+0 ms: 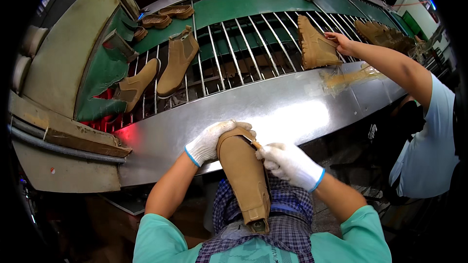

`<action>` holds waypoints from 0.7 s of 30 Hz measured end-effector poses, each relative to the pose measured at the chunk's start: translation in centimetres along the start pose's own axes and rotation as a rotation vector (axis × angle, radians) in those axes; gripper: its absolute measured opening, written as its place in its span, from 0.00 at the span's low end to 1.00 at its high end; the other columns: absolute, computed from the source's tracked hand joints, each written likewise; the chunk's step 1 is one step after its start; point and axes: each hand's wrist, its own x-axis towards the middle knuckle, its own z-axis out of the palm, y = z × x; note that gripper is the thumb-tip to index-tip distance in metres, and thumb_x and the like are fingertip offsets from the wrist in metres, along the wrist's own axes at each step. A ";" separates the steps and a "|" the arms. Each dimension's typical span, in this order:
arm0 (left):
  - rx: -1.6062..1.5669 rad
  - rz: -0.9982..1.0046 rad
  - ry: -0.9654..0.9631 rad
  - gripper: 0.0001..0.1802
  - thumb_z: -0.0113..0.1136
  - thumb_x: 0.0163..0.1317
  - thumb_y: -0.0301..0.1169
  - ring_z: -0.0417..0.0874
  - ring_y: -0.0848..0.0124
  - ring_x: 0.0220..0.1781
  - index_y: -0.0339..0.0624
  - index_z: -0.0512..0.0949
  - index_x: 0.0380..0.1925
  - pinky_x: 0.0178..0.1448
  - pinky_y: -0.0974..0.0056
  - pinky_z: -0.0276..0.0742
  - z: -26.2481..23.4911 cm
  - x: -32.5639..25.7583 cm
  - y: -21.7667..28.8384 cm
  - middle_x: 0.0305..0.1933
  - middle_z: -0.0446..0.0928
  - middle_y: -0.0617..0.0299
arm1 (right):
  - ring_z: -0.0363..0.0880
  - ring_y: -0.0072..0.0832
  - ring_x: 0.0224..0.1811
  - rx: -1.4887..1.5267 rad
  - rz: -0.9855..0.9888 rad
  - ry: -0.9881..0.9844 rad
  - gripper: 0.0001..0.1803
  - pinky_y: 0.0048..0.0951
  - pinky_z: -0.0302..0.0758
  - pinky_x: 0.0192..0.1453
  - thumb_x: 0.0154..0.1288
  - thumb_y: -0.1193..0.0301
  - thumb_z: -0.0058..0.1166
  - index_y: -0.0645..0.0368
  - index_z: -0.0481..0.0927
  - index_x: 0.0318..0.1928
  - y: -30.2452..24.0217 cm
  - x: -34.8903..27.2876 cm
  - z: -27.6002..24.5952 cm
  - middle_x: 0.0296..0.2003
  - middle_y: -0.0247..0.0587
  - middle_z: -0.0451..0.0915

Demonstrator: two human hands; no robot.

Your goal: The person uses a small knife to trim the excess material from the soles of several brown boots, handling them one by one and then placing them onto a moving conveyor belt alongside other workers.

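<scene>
A tan ankle boot (243, 180) lies lengthwise before me, its toe away from me and its shaft over my apron. My left hand (212, 141), in a white knit glove with a blue cuff, is wrapped round the toe end. In my right hand (291, 163), gloved the same way, is a slim tool with an orange-brown handle (256, 144). The tool's tip meets the boot's edge near the toe, on the right side; what kind of tip it has is too small to tell.
A metal ledge (195, 117) fronts a roller conveyor (243, 44). Two tan boots, one upright (178, 61) and one tilted (138, 84), stand on its left, near loose soles (175, 11). At right, a co-worker's bare hand (340, 42) touches another boot (314, 44). Another gloved person works opposite.
</scene>
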 end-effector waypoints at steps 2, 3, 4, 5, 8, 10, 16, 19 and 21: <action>-0.022 0.008 -0.011 0.35 0.63 0.75 0.48 0.84 0.44 0.67 0.22 0.77 0.63 0.75 0.45 0.80 -0.2 0.2 -0.2 0.65 0.80 0.34 | 0.61 0.11 0.17 0.081 -0.001 0.007 0.17 0.18 0.57 0.17 0.83 0.58 0.54 0.60 0.81 0.50 3.0 -0.3 -0.3 0.23 0.19 0.69; -0.005 0.017 -0.029 0.34 0.63 0.75 0.47 0.84 0.44 0.66 0.22 0.77 0.62 0.75 0.44 0.80 -0.5 0.2 -0.1 0.64 0.80 0.34 | 0.60 0.11 0.17 0.221 0.029 0.048 0.15 0.17 0.57 0.16 0.84 0.59 0.53 0.59 0.81 0.52 6.0 -1.2 -0.2 0.23 0.18 0.68; 0.012 0.028 -0.048 0.33 0.63 0.75 0.47 0.83 0.43 0.66 0.22 0.78 0.61 0.75 0.44 0.80 -0.8 0.5 0.1 0.64 0.80 0.34 | 0.60 0.11 0.17 0.290 0.127 0.048 0.15 0.17 0.57 0.16 0.84 0.60 0.52 0.60 0.80 0.54 8.5 -2.4 -0.9 0.23 0.17 0.68; 0.022 0.029 -0.062 0.33 0.63 0.75 0.47 0.83 0.43 0.66 0.22 0.79 0.60 0.75 0.43 0.80 -0.8 0.5 -0.2 0.64 0.81 0.34 | 0.60 0.11 0.18 0.346 0.189 0.067 0.17 0.16 0.58 0.17 0.85 0.59 0.51 0.61 0.78 0.57 10.5 -3.7 -0.9 0.24 0.19 0.68; -0.027 -0.017 -0.031 0.32 0.64 0.74 0.46 0.83 0.42 0.65 0.22 0.80 0.59 0.75 0.41 0.79 -0.5 0.5 0.2 0.62 0.81 0.34 | 0.59 0.10 0.20 0.252 0.100 0.097 0.20 0.16 0.58 0.19 0.87 0.58 0.50 0.64 0.78 0.57 13.0 -4.1 -0.9 0.25 0.21 0.67; -0.035 -0.028 -0.034 0.32 0.64 0.73 0.46 0.83 0.42 0.65 0.22 0.79 0.59 0.74 0.41 0.79 -0.9 0.4 -0.1 0.62 0.81 0.34 | 0.60 0.10 0.22 0.239 0.024 0.080 0.20 0.17 0.59 0.23 0.87 0.59 0.49 0.65 0.78 0.58 14.3 -3.7 -0.7 0.26 0.21 0.66; -0.117 -0.031 0.012 0.32 0.65 0.73 0.44 0.83 0.42 0.66 0.21 0.77 0.61 0.74 0.43 0.80 -0.5 0.0 -0.1 0.61 0.81 0.33 | 0.59 0.11 0.22 0.230 0.102 0.092 0.19 0.18 0.58 0.22 0.87 0.62 0.48 0.67 0.78 0.58 12.8 -5.4 -0.2 0.26 0.23 0.67; -0.032 -0.014 0.041 0.33 0.65 0.73 0.43 0.83 0.45 0.66 0.21 0.77 0.63 0.75 0.45 0.80 0.3 -1.0 0.6 0.63 0.81 0.35 | 0.59 0.12 0.20 0.189 0.111 0.104 0.20 0.19 0.57 0.20 0.87 0.60 0.46 0.67 0.77 0.58 11.4 -6.0 0.1 0.25 0.25 0.68; 0.161 0.015 0.046 0.33 0.65 0.73 0.43 0.83 0.49 0.67 0.22 0.77 0.64 0.75 0.48 0.79 1.4 -1.1 1.9 0.64 0.81 0.37 | 0.58 0.12 0.19 0.207 0.086 0.098 0.21 0.19 0.57 0.19 0.87 0.59 0.45 0.67 0.77 0.58 12.0 -5.4 -0.1 0.25 0.25 0.68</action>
